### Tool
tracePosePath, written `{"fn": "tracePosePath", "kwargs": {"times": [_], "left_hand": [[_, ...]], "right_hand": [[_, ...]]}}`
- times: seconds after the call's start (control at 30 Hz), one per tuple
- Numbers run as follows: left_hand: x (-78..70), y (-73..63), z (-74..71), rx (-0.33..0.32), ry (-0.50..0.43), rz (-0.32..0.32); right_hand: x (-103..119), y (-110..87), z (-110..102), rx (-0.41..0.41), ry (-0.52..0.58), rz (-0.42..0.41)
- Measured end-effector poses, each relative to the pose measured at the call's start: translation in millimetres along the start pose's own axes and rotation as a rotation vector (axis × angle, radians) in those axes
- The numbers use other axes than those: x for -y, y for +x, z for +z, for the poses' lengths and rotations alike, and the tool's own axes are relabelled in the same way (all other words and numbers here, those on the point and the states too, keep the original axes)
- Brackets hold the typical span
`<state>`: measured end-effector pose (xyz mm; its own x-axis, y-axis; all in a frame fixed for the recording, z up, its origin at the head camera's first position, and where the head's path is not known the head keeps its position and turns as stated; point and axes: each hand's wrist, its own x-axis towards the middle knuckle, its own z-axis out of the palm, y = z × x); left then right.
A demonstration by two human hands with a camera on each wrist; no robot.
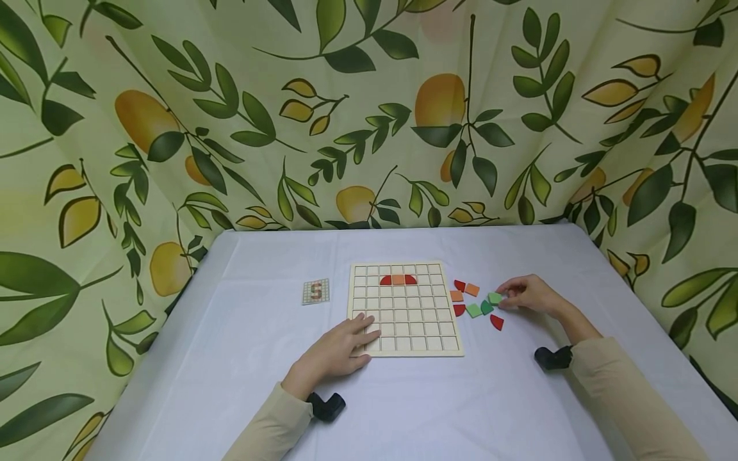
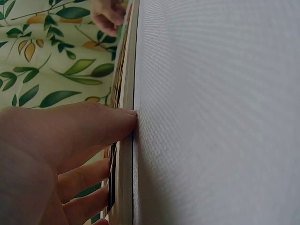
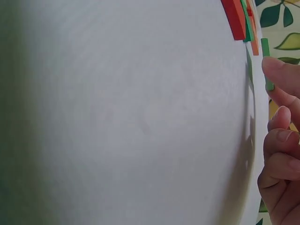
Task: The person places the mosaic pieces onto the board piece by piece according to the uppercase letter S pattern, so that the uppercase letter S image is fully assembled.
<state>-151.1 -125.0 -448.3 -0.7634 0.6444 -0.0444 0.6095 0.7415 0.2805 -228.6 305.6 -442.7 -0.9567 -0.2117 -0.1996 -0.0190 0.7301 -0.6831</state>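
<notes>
A pale gridded board (image 1: 415,320) lies on the table, bearing an orange square tile (image 1: 398,279) between two red rounded tiles near its far edge. My left hand (image 1: 337,346) rests on the board's near left corner with fingers spread; its thumb (image 2: 103,124) touches the side edge in the left wrist view. To the right of the board, my right hand (image 1: 533,296) pinches a light green square tile (image 1: 494,298) between thumb and fingers. The right wrist view shows that green tile (image 3: 265,47) edge-on, raised off the cloth.
Several loose tiles lie right of the board, among them a light green square (image 1: 474,310), a dark green piece (image 1: 487,307), an orange square (image 1: 472,290) and a red piece (image 1: 497,322). A small patterned card (image 1: 316,291) lies left of the board. A leaf-print curtain (image 1: 369,128) hangs behind.
</notes>
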Motion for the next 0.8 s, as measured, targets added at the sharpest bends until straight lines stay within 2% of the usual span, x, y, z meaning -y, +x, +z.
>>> {"fn": "tracePosePath", "kwargs": {"times": [0.43, 0.8], "left_hand": [[0.0, 0.3, 0.2, -0.016, 0.009, 0.008], [-0.5, 0.2, 0.4, -0.002, -0.012, -0.006]], "right_hand": [[6, 5.3, 2, -0.019, -0.006, 0.005], [19, 4.8, 7, -0.041, 0.022, 0.023]]}}
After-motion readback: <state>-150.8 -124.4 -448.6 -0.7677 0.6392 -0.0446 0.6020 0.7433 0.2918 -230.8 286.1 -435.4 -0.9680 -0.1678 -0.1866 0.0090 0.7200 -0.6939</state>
